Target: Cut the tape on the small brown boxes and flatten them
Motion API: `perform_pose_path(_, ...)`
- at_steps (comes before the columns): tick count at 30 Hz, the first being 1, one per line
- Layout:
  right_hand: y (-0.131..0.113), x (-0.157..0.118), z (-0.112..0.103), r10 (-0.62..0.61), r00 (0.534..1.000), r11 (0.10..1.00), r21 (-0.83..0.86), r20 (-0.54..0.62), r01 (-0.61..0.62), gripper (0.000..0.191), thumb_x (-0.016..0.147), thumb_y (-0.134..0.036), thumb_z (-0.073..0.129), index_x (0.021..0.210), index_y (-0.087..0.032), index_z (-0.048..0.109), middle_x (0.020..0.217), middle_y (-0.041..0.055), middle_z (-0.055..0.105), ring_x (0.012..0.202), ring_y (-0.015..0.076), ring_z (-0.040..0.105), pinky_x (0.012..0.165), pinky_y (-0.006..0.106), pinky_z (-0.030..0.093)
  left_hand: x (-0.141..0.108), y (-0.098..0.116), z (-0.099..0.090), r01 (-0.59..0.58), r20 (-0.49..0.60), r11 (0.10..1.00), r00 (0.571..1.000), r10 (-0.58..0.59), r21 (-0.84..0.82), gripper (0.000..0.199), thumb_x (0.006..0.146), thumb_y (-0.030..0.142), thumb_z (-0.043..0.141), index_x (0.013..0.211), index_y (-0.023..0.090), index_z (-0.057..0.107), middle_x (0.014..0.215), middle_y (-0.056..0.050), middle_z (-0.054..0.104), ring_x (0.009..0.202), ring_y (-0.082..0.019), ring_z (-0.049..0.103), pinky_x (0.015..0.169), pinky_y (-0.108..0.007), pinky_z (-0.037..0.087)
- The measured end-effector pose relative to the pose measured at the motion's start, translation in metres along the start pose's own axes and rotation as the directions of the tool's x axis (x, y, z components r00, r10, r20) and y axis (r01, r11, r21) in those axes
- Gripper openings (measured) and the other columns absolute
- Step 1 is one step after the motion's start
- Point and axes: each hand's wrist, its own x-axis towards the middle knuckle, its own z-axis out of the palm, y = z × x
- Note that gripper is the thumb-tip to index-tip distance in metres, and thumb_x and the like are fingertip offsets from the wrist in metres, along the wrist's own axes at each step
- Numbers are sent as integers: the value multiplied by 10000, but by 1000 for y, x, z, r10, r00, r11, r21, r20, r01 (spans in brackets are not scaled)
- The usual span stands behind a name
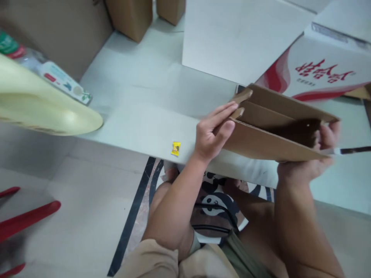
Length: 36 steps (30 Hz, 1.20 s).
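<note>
A brown cardboard box (257, 139) with an open side is held tilted above the pale table (139, 104). My left hand (213, 133) grips its left end, fingers on the narrow end flaps and thumb at the near edge. At the right end my right hand (310, 162) wraps round the box from below, with some fingers showing inside the opening. Dark shadow hides the inside of the box. A small yellow wrapped packet (175, 148) lies on the table left of my left hand.
White boxes (232, 34) stand behind, one with red markings (321, 73). Brown cartons (130, 17) are at the back. A pale yellow object (66, 112) juts over the table's left side. Red legs (31, 220) show at lower left.
</note>
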Motion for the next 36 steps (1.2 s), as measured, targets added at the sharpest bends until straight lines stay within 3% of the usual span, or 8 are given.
perform_pose_path(5, 33, -6, -5, 2, 999, 1000, -12, 44, -1, 491, 820, -582, 606, 1288, -442, 651, 1403, 58, 616, 1422, 460, 470, 913, 698, 560, 4, -23, 6, 33, -90, 985, 996, -18, 172, 553, 824, 760, 598, 1017, 281, 796, 1173, -60, 750, 1252, -294, 654, 1121, -501, 497)
perform_pose_path(11, 53, -30, -7, -90, 954, 951, 259, -284, 167, 323, 966, -459, 466, 1107, -329, 725, 1406, 23, 646, 1530, 268, 378, 1298, 536, 290, 2, -35, 17, -106, -121, 958, 982, 142, 265, 494, 924, 682, 524, 1019, 285, 801, 1126, -28, 765, 1153, -247, 702, 1113, -474, 506)
perform_pose_path(17, 64, -32, -9, -150, 955, 921, 314, -257, 230, 452, 976, -624, 366, 1161, -362, 684, 1416, -5, 622, 1536, 256, 368, 1307, 544, 264, -6, -32, 32, -73, -150, 905, 977, 149, 419, 623, 933, 716, 433, 800, 202, 759, 991, -68, 763, 1143, -261, 703, 1097, -461, 515)
perform_pose_path(20, 62, -32, -8, -184, 950, 915, 310, -250, 259, 590, 938, -738, 317, 1162, -322, 669, 1380, 31, 628, 1509, 300, 407, 1297, 576, 258, -8, -34, 32, -2, -176, 898, 981, 88, 440, 570, 907, 703, 501, 914, 189, 748, 1033, -72, 752, 1180, -259, 683, 1091, -430, 509)
perform_pose_path(23, 60, -31, -10, -167, 952, 931, 277, -257, 238, 494, 950, -636, 444, 1290, -306, 585, 1416, 67, 585, 1497, 301, 418, 1275, 570, 299, -6, -37, 28, 63, -180, 882, 983, 25, 467, 579, 877, 700, 552, 1069, 176, 707, 1149, -99, 727, 1197, -267, 670, 1074, -413, 514)
perform_pose_path(27, 66, -24, -18, -130, 964, 958, 222, -232, 183, 791, 889, -630, 560, 1560, -360, 241, 1648, 62, 302, 1577, 319, 252, 1256, 580, 320, -2, -40, 20, 3, -74, 850, 996, 42, 526, 724, 803, 741, 605, 1318, 233, 572, 1415, -125, 599, 1409, -291, 513, 1170, -434, 436)
perform_pose_path(31, 73, -16, -24, -127, 986, 940, 305, -111, 155, 888, 894, -600, 553, 1589, -415, 33, 1696, 18, 211, 1583, 277, 246, 1256, 515, 342, -1, -41, 15, -51, 17, 850, 999, 49, 524, 730, 805, 708, 616, 1378, 268, 511, 1519, -106, 508, 1522, -295, 363, 1235, -447, 358)
perform_pose_path(36, 73, -18, -20, -84, 990, 928, 353, -113, 119, 801, 874, -496, 599, 1549, -396, 181, 1612, 36, 358, 1522, 286, 358, 1243, 522, 360, 4, -43, 14, -93, 57, 831, 996, 74, 548, 818, 780, 711, 622, 1466, 307, 434, 1562, -89, 457, 1545, -302, 315, 1221, -458, 377)
